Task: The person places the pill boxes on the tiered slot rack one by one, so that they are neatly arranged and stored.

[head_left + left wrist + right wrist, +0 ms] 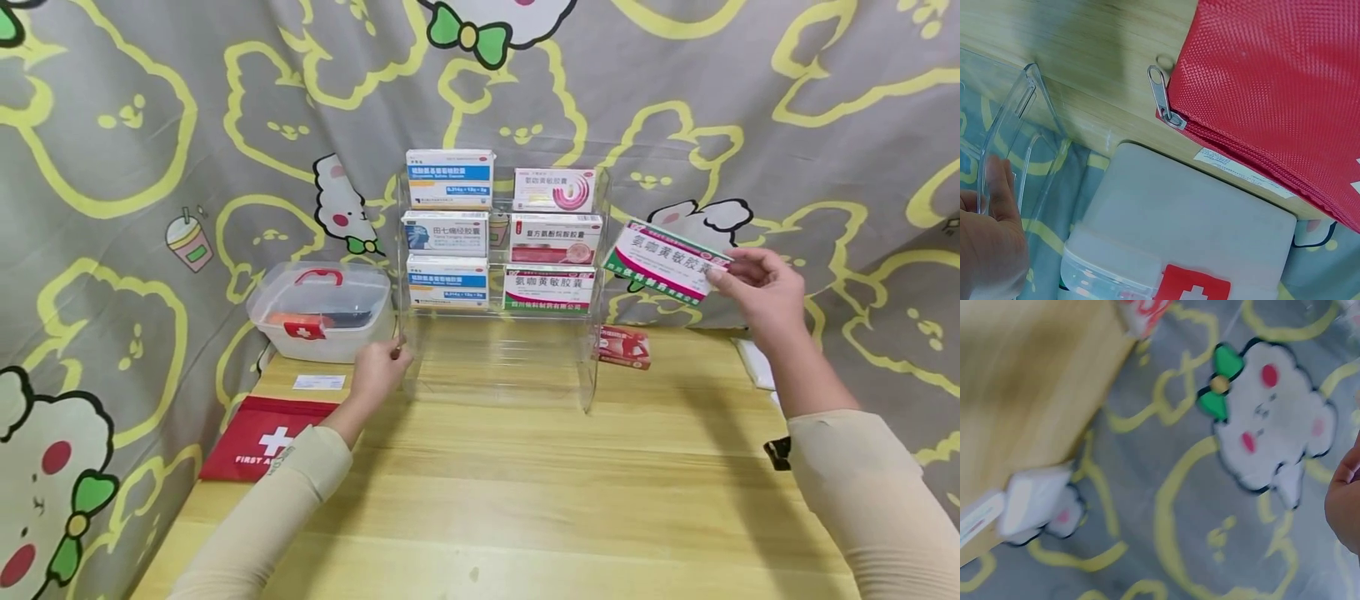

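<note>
My right hand (767,292) pinches a green, white and magenta medicine box (667,260) by its right end, raised beside a clear acrylic display rack (510,354). With my left hand (380,371) I grip the rack's left side panel; in the left wrist view the fingers (1002,187) lie against the clear edge. Medicine boxes fill three tiers in two columns: blue-and-white boxes (448,282) and a grey-blue one (446,233) on the left, a pink-and-white box (555,190), a red-and-white box (556,239) and a matching green-magenta box (549,288) on the right.
Left of the rack stand a translucent first aid box (330,292) with a red latch and a red zip pouch (270,433). A paper slip (318,382) lies between them. Behind the rack's right side is a red box (624,347). A patterned curtain (285,133) encloses the table (480,500).
</note>
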The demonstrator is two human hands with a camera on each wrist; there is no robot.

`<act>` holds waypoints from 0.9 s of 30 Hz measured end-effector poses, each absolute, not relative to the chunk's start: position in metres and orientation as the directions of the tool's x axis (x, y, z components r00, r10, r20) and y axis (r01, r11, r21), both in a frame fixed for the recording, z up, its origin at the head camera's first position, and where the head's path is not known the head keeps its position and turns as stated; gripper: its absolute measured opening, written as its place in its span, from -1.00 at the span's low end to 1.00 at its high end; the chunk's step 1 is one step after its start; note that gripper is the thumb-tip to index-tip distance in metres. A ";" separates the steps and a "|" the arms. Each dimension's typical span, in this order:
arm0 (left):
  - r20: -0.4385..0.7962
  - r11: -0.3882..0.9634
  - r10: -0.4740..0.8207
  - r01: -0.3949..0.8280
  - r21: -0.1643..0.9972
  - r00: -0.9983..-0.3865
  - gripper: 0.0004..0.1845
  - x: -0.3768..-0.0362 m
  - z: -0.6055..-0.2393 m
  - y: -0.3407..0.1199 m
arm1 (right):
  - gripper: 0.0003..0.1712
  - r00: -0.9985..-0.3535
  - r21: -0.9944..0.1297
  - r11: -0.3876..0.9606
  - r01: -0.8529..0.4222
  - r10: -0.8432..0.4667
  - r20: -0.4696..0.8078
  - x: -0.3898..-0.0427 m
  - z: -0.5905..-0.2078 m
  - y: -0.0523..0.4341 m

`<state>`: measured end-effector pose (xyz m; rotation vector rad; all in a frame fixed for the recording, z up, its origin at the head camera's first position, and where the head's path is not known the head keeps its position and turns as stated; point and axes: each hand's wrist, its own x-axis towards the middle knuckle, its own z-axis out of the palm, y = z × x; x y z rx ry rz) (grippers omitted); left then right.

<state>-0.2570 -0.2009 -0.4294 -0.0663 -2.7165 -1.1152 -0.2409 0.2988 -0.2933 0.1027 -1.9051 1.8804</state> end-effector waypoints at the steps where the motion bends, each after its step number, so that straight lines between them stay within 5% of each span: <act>1: 0.204 0.713 -0.034 0.119 0.691 -0.978 -0.66 -0.257 -0.429 -0.201 | -0.66 -0.893 -0.927 0.077 -0.367 0.250 0.374 -0.241 -0.292 0.292; 11: 0.223 0.725 -0.033 0.131 0.677 -0.974 -0.68 -0.256 -0.429 -0.200 | -0.65 -0.909 -0.866 0.367 -0.339 0.109 0.402 -0.251 -0.290 0.225; 27: 0.215 0.731 0.012 0.155 0.665 -0.977 -0.63 -0.258 -0.428 -0.204 | -0.60 -0.899 -0.727 0.545 -0.417 -0.131 0.418 -0.277 -0.331 0.121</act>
